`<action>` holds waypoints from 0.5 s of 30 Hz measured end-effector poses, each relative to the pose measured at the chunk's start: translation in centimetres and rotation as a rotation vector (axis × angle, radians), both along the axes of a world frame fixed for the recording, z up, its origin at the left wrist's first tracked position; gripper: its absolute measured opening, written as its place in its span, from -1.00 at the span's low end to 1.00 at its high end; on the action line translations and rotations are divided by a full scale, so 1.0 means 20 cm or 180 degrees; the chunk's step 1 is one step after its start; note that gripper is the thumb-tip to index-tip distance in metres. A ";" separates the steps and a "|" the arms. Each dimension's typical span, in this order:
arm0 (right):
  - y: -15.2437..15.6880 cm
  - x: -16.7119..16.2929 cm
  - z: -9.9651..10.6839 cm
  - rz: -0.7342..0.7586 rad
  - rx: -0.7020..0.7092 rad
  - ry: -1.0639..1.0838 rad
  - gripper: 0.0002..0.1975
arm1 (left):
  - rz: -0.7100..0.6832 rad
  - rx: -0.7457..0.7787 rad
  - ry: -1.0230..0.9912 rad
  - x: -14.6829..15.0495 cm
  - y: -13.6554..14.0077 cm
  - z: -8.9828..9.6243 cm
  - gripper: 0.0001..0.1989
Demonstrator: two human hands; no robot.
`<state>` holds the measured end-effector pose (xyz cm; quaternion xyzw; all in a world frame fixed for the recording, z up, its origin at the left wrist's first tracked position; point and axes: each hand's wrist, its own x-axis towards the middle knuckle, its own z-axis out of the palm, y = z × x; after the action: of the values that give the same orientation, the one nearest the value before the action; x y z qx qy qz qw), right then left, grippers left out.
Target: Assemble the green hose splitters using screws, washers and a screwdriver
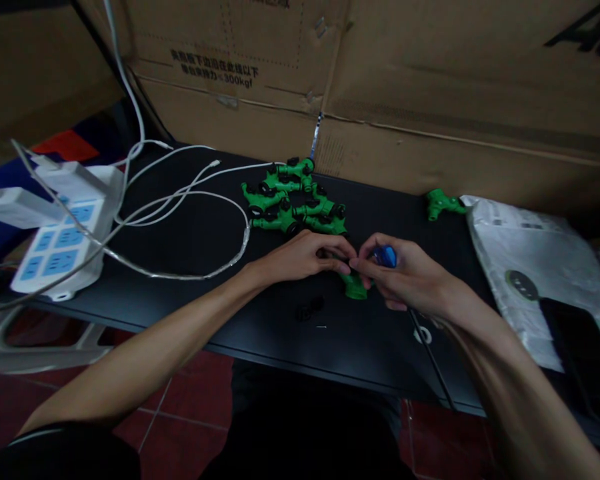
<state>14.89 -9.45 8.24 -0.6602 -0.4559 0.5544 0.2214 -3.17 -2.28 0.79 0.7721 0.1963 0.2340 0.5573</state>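
Note:
My left hand [307, 257] is closed, thumb and forefinger pinching the top of a green hose splitter [355, 287] just above the tabletop. Right beside it, my right hand [413, 273] is wrapped round a screwdriver with a blue handle [387, 256]; its long dark shaft points down toward the table's front edge. The thumb and fingertip of that same hand meet at the splitter's top, where any small part is hidden. Small black parts [310, 308] and a thin metal pin [321, 327] lie near my left wrist. Several green splitters with black knobs [293, 197] are grouped behind my hands.
Another green fitting [443, 204] lies at the back right beside a silver-white bag [505, 267] and a dark phone [580, 347]. A white ring [423, 335] sits near my right wrist. On the left are a power strip [65, 247] and looping white cables [180, 193]. Cardboard [405, 87] stands behind.

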 end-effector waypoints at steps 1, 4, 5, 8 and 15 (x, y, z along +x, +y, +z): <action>0.00 0.01 0.01 0.0011 0.0018 0.0000 -0.69 | 0.0003 0.0032 0.0047 0.00 0.00 0.01 -0.78; -0.02 0.04 0.05 -0.0017 0.0128 0.0021 -0.61 | -0.0006 0.0102 0.0113 -0.01 0.00 0.02 -0.74; -0.02 0.05 0.07 -0.0043 0.0207 0.0033 -0.58 | -0.0015 0.0098 0.0128 -0.01 0.00 0.03 -0.74; -0.01 0.06 0.11 -0.0057 0.0427 -0.0019 -0.63 | -0.0012 0.0120 0.0206 -0.01 0.00 0.03 -0.74; -0.03 0.03 0.05 -0.0082 0.0500 -0.0756 -0.85 | 0.0140 0.0233 0.0310 0.00 -0.01 0.02 -0.70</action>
<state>15.58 -10.11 9.17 -0.7076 -0.5124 0.4320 0.2240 -3.26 -2.39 1.24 0.7979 0.2314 0.2154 0.5132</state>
